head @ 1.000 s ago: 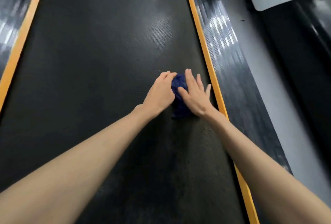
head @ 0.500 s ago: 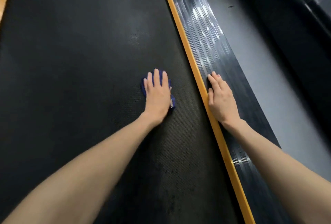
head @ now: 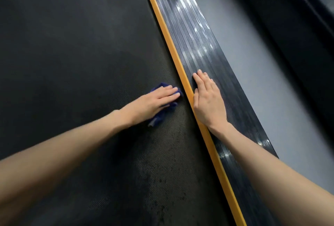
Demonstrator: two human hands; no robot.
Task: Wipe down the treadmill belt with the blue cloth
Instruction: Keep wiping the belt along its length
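The soft crumpled blue cloth [head: 163, 112] lies on the black textured treadmill belt [head: 81, 54], beside its orange edge strip [head: 182, 74], pressed under the left hand [head: 153, 103], fingers [head: 169, 93] straight and together; it looks limp and light, best pinned flat by the palm

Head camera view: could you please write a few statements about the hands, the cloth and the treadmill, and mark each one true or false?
1. The left hand presses the blue cloth flat on the belt. True.
2. The right hand holds the cloth. False: it rests flat on the ribbed side rail, holding nothing.
3. The cloth lies close to the orange strip. True.
4. Both hands are on the belt. False: only the left hand is; the right hand is across the orange strip.
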